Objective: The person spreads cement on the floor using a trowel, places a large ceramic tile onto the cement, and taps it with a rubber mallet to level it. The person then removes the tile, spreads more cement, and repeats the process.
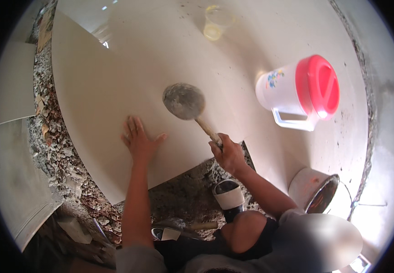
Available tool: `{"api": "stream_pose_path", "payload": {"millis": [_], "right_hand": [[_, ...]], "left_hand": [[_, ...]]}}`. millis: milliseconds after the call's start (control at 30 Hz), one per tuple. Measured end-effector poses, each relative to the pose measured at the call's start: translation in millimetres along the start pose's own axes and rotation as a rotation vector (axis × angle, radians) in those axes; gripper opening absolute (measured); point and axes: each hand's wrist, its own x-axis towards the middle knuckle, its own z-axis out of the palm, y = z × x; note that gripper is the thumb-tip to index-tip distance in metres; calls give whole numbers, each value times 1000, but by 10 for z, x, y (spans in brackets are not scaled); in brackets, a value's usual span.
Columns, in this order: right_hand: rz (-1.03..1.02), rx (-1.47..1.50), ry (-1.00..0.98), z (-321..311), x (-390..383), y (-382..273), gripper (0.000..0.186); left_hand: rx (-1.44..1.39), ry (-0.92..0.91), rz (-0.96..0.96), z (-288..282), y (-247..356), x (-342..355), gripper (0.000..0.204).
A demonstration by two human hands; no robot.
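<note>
My right hand [228, 153] is closed round the wooden handle of a mallet [183, 101]. The mallet's broad, round grey head, smeared with dried mortar, is over a large cream floor tile [101, 91]; I cannot tell whether it touches the surface. My left hand [141, 140] lies on the same tile, left of the mallet, with fingers spread and nothing held. Close to the tile's near edge is a patch of rough grey mortar [183, 189].
A white jug with a red lid [317, 86] stands at the right, beyond a mortar-stained bucket [310, 186]. Farther off is a clear cup [215, 22]. Broken rubble [65, 154] lines the left edge. A wooden-handled tool [201, 225] lies near my sandalled foot [229, 195].
</note>
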Motion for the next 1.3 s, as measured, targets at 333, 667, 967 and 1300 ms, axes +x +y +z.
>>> {"api": "stream_pose_path", "payload": {"millis": [333, 667, 967, 1300], "right_hand": [[112, -66, -47, 24, -190, 268, 40], [-59, -55, 111, 54, -419, 513, 41], [163, -248, 20, -46, -164, 458, 46], [90, -547, 48, 407, -113, 189, 43]], "left_hand": [[36, 78, -34, 235, -86, -119, 111], [41, 26, -126, 196, 45, -280, 94], [87, -374, 205, -414, -1054, -748, 70], [104, -228, 129, -385, -1822, -1155, 64]]}}
